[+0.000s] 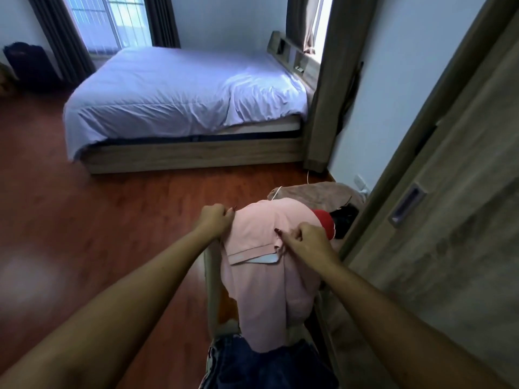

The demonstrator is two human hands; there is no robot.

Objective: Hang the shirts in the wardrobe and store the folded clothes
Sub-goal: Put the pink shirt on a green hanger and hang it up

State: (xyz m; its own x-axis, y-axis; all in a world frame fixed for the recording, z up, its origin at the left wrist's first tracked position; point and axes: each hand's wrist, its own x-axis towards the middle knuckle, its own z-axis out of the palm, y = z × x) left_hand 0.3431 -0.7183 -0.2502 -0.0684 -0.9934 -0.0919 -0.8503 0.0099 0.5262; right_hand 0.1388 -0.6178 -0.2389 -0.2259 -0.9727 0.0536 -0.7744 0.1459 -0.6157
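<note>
While both hands hold the pink shirt (264, 231) just left of the wardrobe door (449, 234), the left hand (216, 220) curls its fingers round a shoulder and the right hand (306, 242) pinches fabric beside the collar (252, 255). That shallow pinch could slip, dropping the shirt onto the floor (112, 206).

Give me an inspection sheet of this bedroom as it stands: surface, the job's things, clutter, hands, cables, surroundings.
Surface: reddish wooden floor.
Job's things: pink shirt held up, hanging down; wardrobe door at right.
Clutter: red item, brown cloth and black item behind the shirt; denim garment below it.
Hands: left hand grips the shirt's edge; right hand pinches it near the collar.
Cables: white cable on the floor near the wall.
Surroundings: bed with pale sheet; curtained windows.
</note>
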